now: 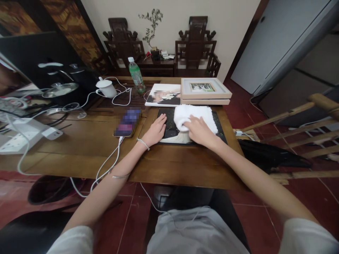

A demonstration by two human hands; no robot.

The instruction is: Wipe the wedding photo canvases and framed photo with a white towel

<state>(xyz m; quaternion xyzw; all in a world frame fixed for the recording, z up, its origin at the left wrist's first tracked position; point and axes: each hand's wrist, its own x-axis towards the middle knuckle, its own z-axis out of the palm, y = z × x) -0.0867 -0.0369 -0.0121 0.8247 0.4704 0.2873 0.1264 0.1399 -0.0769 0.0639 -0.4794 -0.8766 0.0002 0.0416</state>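
Observation:
A folded white towel (209,118) with a rounded, rolled left edge lies on a dark rectangular panel (169,130) at the table's front. Pale shapes show along the near part of the panel. My right hand (198,130) grips the towel from the near side, its fingers curled at the rolled edge; part of them is hidden in the cloth. Resting at the panel's left side is my left hand (156,129), fingers stretched out and holding nothing. It touches the panel's edge and the wooden table (169,162).
Behind the panel lie a photo book (164,95) and stacked frames (206,88). A green-labelled bottle (137,76), a white lidded cup (106,88) and a charging phone (127,121) stand or lie leftward. Cables and a power strip (21,135) fill the left end.

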